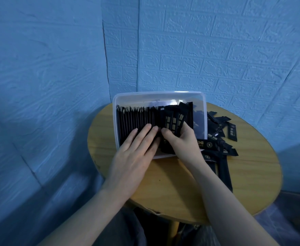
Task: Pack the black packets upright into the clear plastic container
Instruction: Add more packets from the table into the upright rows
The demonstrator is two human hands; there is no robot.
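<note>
Left hand point(136, 150) lies flat, fingers straight, pressing the upright row point(136, 119) at the container's point(159, 95) left end. Right hand point(181, 139) curls round a few packets point(172, 119) standing just right of it, long axes vertical. Spare packets point(216, 139) lie along the table's point(252, 174) right edge, nearer the right hand.

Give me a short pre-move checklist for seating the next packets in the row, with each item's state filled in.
1. Packed row stands upright in the clear container: ok.
2. Left hand lies flat on the row, bracing it: ok.
3. Right hand grips a bunch of packets inside the container: ok.
4. That bunch is upright: not ok, it leans.
5. Free space right of the bunch: cannot tell.
6. Loose packets remain on the table: ok.
</note>
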